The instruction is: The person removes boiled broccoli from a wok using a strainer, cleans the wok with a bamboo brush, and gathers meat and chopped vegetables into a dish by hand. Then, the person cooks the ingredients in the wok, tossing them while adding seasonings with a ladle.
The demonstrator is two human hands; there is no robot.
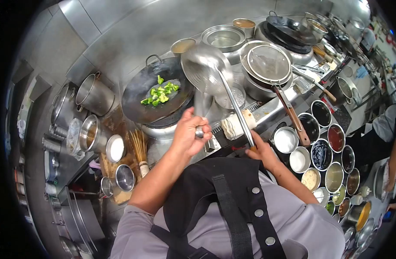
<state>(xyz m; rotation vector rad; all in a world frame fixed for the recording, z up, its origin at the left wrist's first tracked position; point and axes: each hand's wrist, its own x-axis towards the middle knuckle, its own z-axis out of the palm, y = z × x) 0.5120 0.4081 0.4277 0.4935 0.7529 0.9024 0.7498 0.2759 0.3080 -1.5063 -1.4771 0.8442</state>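
Note:
My right hand (263, 152) is closed round the long handle of a large metal perforated skimmer (208, 71), its bowl raised beside the wok. In front of my body, my left hand (190, 134) is closed with the thumb up; a rounded metal end (199, 132) shows in the fist, and what it belongs to is hidden. Ahead and to the left, a black wok (135, 101) sits tilted on the burner with bright green broccoli (161, 93) in it. A folded white cloth (237, 124) lies near the skimmer's handle.
Round strainers (270, 64) with wooden handles rest over a pot at right. Several seasoning containers (285, 139) stand beside my right arm. A bamboo brush (139, 144), metal bowls (125, 177) and a tall pot (95, 95) are at left. Another person's arm (395, 162) shows at far right.

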